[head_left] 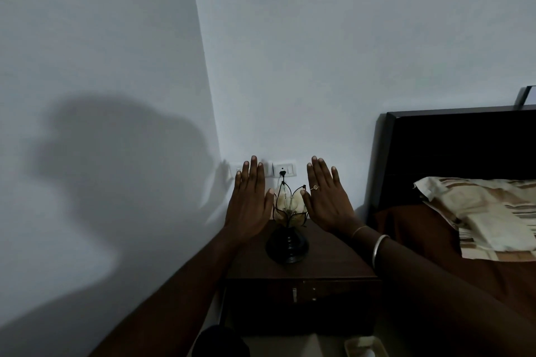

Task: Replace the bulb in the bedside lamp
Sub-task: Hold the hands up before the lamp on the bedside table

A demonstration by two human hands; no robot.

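Observation:
A small bedside lamp (287,229) stands on a dark wooden nightstand (324,264). It has a round black base and a flower-shaped shade of pale petals in black wire. A clear bulb (290,205) shows dimly inside the petals. My left hand (250,203) is held flat, fingers stretched, just left of the shade. My right hand (326,197), with a ring and bangles, is held flat just right of it. Neither hand holds anything or touches the lamp. The lamp's cord runs up to a plug in a white wall socket (284,169).
The nightstand sits in a corner of white walls, with a drawer (301,293) in front. A bed with dark headboard (458,153) and patterned pillow (481,211) lies to the right. A pale box (364,348) and a dark round object (220,342) are on the floor below.

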